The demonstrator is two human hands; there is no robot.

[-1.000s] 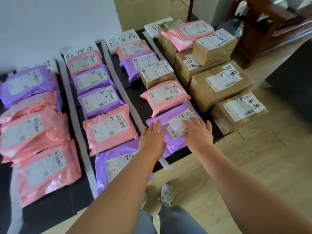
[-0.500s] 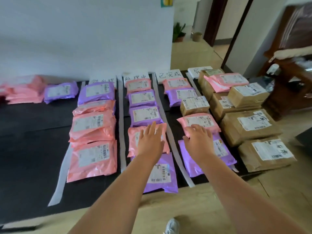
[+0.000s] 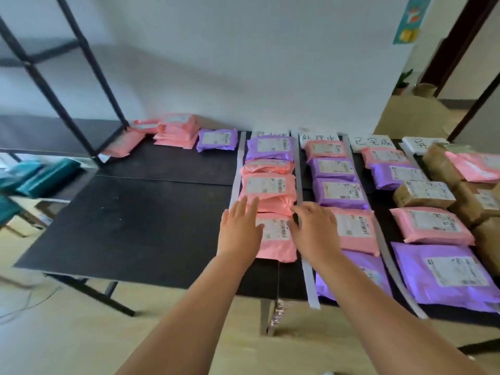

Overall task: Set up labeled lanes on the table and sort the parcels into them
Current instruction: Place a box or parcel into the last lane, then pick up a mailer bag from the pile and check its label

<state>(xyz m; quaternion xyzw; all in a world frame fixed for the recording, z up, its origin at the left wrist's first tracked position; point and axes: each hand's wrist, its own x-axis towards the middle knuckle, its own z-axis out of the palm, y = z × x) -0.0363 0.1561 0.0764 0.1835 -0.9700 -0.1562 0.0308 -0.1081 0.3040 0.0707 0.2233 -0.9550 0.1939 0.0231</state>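
On the black table [image 3: 140,228], white paper strips [image 3: 299,185] mark lanes headed by handwritten white labels [image 3: 318,137]. Pink, purple and brown parcels fill the lanes. My left hand [image 3: 239,230] hovers flat, fingers straight, over the left edge of the nearest pink parcel [image 3: 276,239] in the leftmost lane. My right hand [image 3: 315,231], fingers spread, reaches over that parcel's right edge and the strip beside it. Neither hand holds anything. Whether they touch the parcel is unclear.
A loose pile of pink parcels [image 3: 176,129] and one purple parcel [image 3: 217,139] lie at the table's far edge by the wall. A black metal shelf frame [image 3: 89,77] stands at the left. Brown boxes [image 3: 424,194] crowd the right lanes.
My view and both hands have swung left, from the purple parcel in the third lane, across the second lane, to the pink parcel in the leftmost lane.
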